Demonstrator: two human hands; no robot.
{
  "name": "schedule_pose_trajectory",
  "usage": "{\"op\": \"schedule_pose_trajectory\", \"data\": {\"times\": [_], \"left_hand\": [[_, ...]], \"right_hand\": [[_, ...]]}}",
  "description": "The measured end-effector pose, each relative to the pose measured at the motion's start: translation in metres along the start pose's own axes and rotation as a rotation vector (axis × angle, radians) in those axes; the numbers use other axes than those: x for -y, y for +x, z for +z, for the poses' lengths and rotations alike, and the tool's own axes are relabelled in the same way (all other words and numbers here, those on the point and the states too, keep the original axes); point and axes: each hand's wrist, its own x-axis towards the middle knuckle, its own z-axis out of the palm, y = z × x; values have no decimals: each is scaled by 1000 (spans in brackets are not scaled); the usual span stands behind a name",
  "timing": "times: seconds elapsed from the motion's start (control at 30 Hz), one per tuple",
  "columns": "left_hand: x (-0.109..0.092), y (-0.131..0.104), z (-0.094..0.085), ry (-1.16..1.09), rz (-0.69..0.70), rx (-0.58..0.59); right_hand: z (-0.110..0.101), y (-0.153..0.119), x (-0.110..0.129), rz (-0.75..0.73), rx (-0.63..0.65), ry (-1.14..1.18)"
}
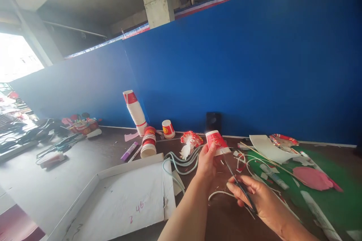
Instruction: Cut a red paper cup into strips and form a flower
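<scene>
"46" [140,206], "2" [131,219] on white tray [113,205]

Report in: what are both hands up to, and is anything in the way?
Left hand gripping red paper cup. Right hand on scissors, tips by cup's lower edge. Paper scraps and white cord nearby, none seen between them.

- A blue partition [254,64] stands upright
- A concrete pillar [158,0] rises behind the partition
- A bright opening [17,58] shows left of it
- A dark tabletop [109,147] lies before it

Glossy red-and-white paper cup [217,141]; smooth, matt (slightly sheeny) blue panel [240,67].
</scene>
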Motion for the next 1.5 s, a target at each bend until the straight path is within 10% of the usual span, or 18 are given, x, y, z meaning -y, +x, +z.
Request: {"op": "schedule_pose_trajectory", "data": {"times": [0.3,1.5], "left_hand": [[17,-2,6,262,-41,-118],[13,-5,6,-128,-209,-32]], "right_hand": [[-2,-2,5,1,-43,-59],[-6,5,-10,5,-73,64]]}}
